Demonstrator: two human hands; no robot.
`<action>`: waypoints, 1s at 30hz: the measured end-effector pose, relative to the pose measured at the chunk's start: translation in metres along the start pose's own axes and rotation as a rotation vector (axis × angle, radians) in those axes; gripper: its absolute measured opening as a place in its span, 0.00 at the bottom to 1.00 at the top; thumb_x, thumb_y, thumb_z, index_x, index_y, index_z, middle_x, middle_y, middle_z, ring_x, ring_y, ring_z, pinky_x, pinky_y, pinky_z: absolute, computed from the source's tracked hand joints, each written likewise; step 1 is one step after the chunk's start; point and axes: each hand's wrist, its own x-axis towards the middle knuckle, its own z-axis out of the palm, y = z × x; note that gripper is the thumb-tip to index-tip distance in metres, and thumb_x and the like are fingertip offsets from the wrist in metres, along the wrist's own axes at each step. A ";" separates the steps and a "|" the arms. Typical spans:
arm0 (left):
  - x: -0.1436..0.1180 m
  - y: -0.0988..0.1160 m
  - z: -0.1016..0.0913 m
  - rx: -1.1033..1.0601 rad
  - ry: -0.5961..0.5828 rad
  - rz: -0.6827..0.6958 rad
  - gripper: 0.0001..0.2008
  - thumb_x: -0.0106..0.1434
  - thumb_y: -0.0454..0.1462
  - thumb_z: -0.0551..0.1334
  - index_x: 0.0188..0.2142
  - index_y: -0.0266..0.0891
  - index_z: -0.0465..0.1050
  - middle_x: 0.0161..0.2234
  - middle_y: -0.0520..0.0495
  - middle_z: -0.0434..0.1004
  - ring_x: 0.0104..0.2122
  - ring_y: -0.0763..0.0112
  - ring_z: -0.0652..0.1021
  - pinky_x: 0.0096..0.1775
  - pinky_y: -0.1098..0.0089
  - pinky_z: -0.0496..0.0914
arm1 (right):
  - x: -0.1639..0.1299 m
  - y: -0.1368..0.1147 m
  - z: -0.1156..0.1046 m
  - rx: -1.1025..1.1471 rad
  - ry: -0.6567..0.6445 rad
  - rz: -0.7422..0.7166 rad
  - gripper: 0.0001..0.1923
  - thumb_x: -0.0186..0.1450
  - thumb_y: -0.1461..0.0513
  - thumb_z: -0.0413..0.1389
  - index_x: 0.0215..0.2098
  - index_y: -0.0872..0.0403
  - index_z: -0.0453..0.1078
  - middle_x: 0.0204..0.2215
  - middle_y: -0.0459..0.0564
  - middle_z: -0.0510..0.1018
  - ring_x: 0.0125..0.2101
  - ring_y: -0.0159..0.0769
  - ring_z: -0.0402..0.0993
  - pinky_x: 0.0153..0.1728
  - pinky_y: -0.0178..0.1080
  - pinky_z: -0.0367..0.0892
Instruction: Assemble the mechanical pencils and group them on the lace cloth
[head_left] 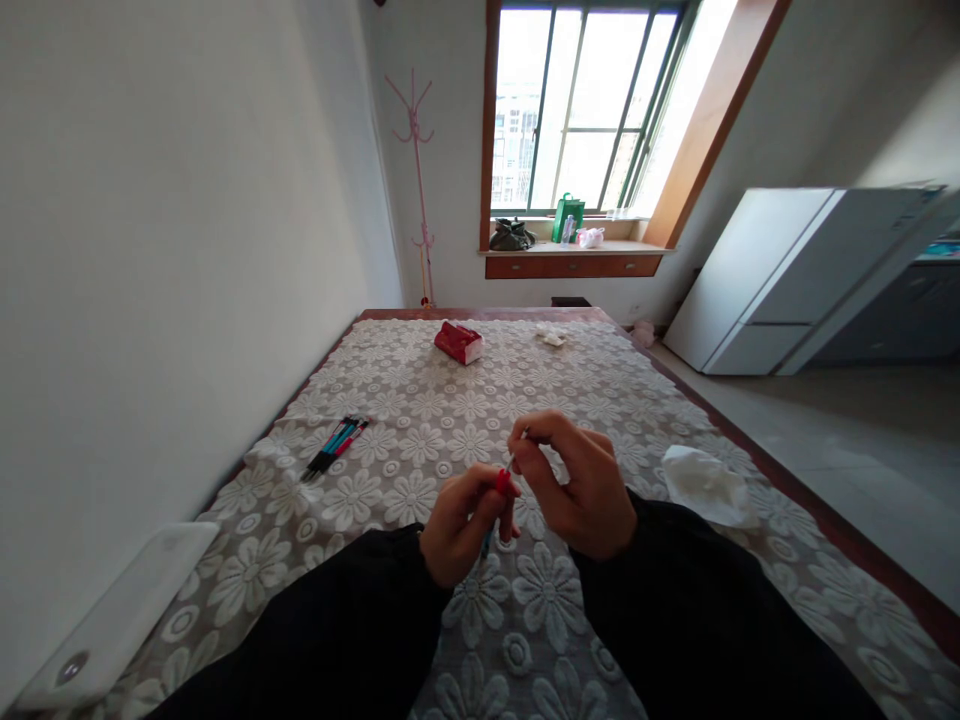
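Over the middle of the table, my left hand (pixel 466 520) is closed around a small red pen part (pixel 503 481). A dark, bluish end (pixel 487 543) shows beneath its fingers; whether it belongs to the red part I cannot tell. My right hand (pixel 574 480), just to the right and slightly higher, pinches a thin pale stick (pixel 513 461) like a pen refill between thumb and forefinger. The stick slants down to the top of the red part and meets it there. Several pens (pixel 336 447) in blue, black and red lie together on the left of the tablecloth.
A floral lace tablecloth (pixel 416 445) covers the table. On it are a red tissue packet (pixel 459 343), crumpled tissue (pixel 551 336) at the far side, another white tissue (pixel 709 487) at right, and a white oblong object (pixel 120 615) at the left edge, beside the wall.
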 end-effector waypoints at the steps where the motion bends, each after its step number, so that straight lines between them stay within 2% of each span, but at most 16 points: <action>1: 0.000 0.000 0.000 0.003 -0.001 0.002 0.12 0.72 0.43 0.54 0.43 0.37 0.69 0.22 0.54 0.69 0.21 0.75 0.73 0.30 0.71 0.74 | 0.000 0.000 0.000 -0.006 0.000 -0.004 0.04 0.69 0.65 0.50 0.36 0.52 0.65 0.23 0.42 0.72 0.22 0.27 0.69 0.26 0.31 0.65; 10: 0.004 0.008 0.002 0.034 -0.001 0.023 0.10 0.73 0.41 0.54 0.42 0.37 0.69 0.22 0.54 0.70 0.21 0.77 0.73 0.27 0.76 0.70 | 0.002 0.000 -0.002 -0.037 -0.091 -0.040 0.05 0.69 0.65 0.50 0.36 0.52 0.65 0.25 0.43 0.73 0.24 0.27 0.68 0.28 0.32 0.64; 26: 0.014 0.020 0.002 -0.042 0.046 0.053 0.07 0.73 0.39 0.55 0.42 0.38 0.67 0.25 0.55 0.69 0.22 0.79 0.74 0.25 0.78 0.68 | 0.000 0.003 0.001 -0.037 -0.100 -0.026 0.05 0.70 0.65 0.50 0.35 0.52 0.64 0.25 0.42 0.71 0.25 0.27 0.67 0.30 0.31 0.62; 30: 0.014 0.020 0.005 -0.063 0.039 0.053 0.07 0.73 0.39 0.54 0.43 0.38 0.67 0.26 0.54 0.70 0.23 0.77 0.75 0.27 0.76 0.70 | 0.000 0.002 0.002 -0.029 -0.105 -0.017 0.05 0.70 0.65 0.50 0.35 0.52 0.64 0.25 0.42 0.71 0.25 0.27 0.67 0.30 0.31 0.62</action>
